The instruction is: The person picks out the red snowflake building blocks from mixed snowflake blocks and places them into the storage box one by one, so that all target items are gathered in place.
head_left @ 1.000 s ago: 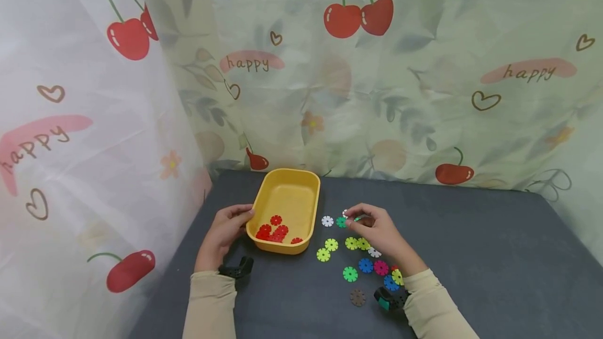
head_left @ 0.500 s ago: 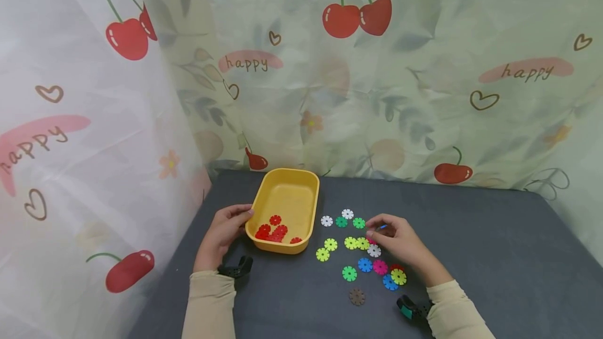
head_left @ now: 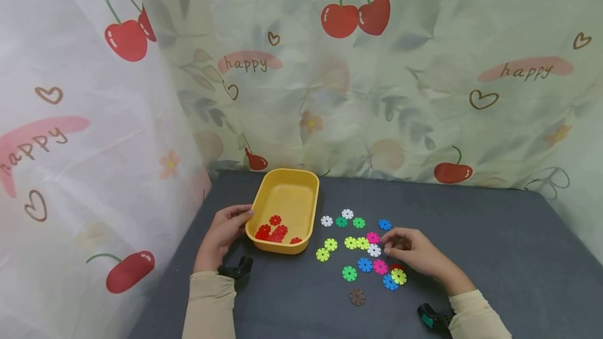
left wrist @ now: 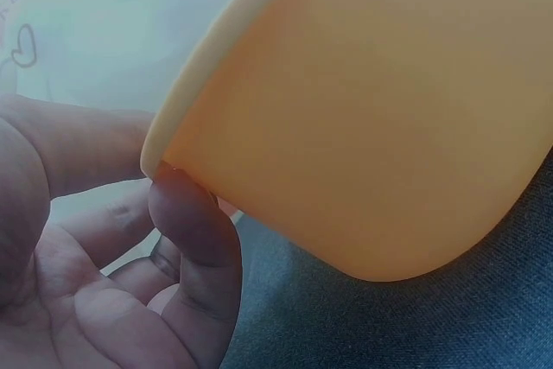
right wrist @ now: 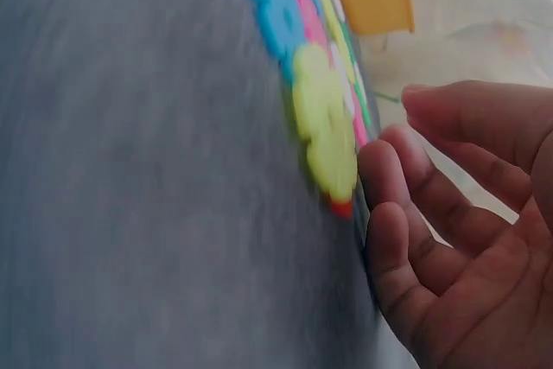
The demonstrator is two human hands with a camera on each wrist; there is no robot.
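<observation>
My left hand (head_left: 225,234) pinches the left rim of a yellow plastic tub (head_left: 287,192), thumb and fingertips at the edge; the left wrist view shows the tub's wall (left wrist: 363,118) close up. Several red notched discs (head_left: 278,233) lie in the tub's near end. In the head view my right hand (head_left: 416,251) hovers just right of a pink disc (head_left: 373,237) and a white disc (head_left: 374,250). Its fingers are loosely bent with nothing between them, as the right wrist view also shows. A blue disc (head_left: 384,224) lies flat beyond the fingertips.
More notched discs are spread right of the tub, among them a brown disc (head_left: 357,297) nearest the front. A yellow disc (head_left: 398,277) overlaps a red disc (head_left: 397,267). Behind the dark tabletop (head_left: 490,245) hangs a cherry-print curtain (head_left: 301,119).
My right hand has moved right and towards the front, off the white and green discs. The blue disc, at its fingers half a second ago, now lies uncovered on the table. The left hand stays put.
</observation>
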